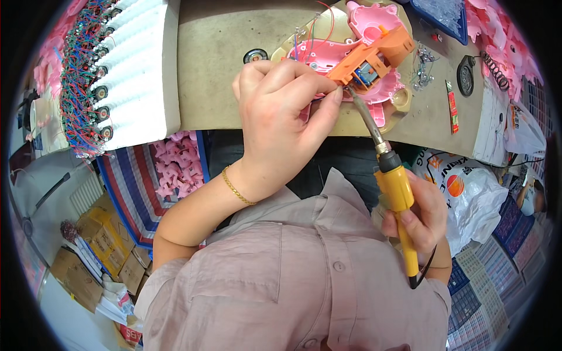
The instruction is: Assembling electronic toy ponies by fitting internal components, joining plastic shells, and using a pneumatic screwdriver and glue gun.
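Note:
My right hand (422, 212) is wrapped round the yellow handle of a soldering iron (398, 192). The iron's tip points up and left, at the lower edge of an orange plastic housing (396, 48) with a blue part inside. Thumb and forefinger of my left hand (274, 114) are pinched together at that same edge, close to the tip; what they hold is too small to make out. Beneath the housing lies a pink plastic shell (319, 57) on a beige holder (403, 100). Thin red and dark wires run up from the shell.
A round speaker (255, 55) lies beyond my left hand. A white ridged tray (137, 70) with wired speakers stands at left. At right are loose screws or small metal parts (424, 65), a black iron stand (466, 76) with a coil, a blue bin (449, 20) and pink parts (508, 44).

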### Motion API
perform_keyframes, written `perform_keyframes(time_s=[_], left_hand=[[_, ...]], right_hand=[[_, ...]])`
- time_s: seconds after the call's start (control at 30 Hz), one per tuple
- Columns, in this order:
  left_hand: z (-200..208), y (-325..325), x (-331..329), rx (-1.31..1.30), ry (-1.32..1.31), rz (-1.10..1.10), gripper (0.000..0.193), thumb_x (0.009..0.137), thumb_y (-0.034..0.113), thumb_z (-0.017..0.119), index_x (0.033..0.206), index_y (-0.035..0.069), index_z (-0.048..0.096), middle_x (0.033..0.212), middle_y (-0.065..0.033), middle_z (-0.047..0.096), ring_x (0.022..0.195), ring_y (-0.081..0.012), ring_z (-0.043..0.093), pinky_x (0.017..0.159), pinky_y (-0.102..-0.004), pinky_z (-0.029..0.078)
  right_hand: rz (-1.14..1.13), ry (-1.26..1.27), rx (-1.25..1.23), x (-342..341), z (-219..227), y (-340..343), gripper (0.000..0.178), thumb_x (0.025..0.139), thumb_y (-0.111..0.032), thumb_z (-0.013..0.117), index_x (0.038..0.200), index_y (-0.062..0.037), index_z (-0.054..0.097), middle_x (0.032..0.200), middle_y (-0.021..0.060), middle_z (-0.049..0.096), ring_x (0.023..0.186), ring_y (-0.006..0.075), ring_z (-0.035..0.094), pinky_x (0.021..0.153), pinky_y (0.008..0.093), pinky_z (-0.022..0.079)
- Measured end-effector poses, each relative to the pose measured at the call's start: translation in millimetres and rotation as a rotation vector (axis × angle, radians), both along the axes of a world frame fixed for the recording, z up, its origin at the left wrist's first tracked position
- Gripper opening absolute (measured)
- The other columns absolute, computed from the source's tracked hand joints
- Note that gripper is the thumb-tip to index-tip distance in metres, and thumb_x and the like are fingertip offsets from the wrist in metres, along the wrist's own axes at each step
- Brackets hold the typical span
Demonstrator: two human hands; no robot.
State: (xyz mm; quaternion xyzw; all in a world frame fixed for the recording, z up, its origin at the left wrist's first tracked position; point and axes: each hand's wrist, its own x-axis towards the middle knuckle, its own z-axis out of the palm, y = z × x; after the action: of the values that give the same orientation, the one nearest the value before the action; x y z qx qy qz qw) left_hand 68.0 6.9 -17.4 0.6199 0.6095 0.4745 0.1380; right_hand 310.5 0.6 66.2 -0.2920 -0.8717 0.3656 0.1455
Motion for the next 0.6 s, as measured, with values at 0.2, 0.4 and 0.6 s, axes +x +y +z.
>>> perform_keyframes(time_s=[0.2,0.4,0.6], left_hand=[[0.3,1.4,-0.6,0.0,0.004,0.002,0.006,0.073,0.016,0.073,0.073,0.014,0.067,0.075,0.004,0.059,0.082,-0.0202,0.045,0.08,-0.0345,0.032],[2.1,0.3,-0.1,-0.029,0.013,-0.008,0.006,0.073,0.016,0.073,0.073,0.014,0.067,0.075,0.0042,0.059,0.082,-0.02,0.046,0.081,-0.0349,0.032],[2.6,0.8,1.0,-0.017,0.009,0.003,0.006,0.072,0.016,0.073,0.072,0.014,0.067,0.075,0.0041,0.059,0.082,-0.02,0.046,0.081,-0.035,0.032]], right_hand=[[-0.121,0.142,-0.368,14.9,-8.2,-9.8,0.059,0.071,-0.002,0.07,0.125,0.007,0.047,0.095,0.0232,0.065,0.074,0.0303,0.065,0.062,0.0351,0.052],[-0.031,0.171,0.156,25.4,-19.3,-17.0,0.063,0.073,-0.01,0.08,0.123,-0.0076,0.042,0.113,0.0317,0.057,0.084,0.0389,0.065,0.064,0.0399,0.054],[-0.027,0.167,0.262,6.1,-6.2,-3.0,0.066,0.073,-0.008,0.078,0.127,-0.0086,0.04,0.114,0.0299,0.057,0.08,0.0384,0.066,0.064,0.0393,0.054]])
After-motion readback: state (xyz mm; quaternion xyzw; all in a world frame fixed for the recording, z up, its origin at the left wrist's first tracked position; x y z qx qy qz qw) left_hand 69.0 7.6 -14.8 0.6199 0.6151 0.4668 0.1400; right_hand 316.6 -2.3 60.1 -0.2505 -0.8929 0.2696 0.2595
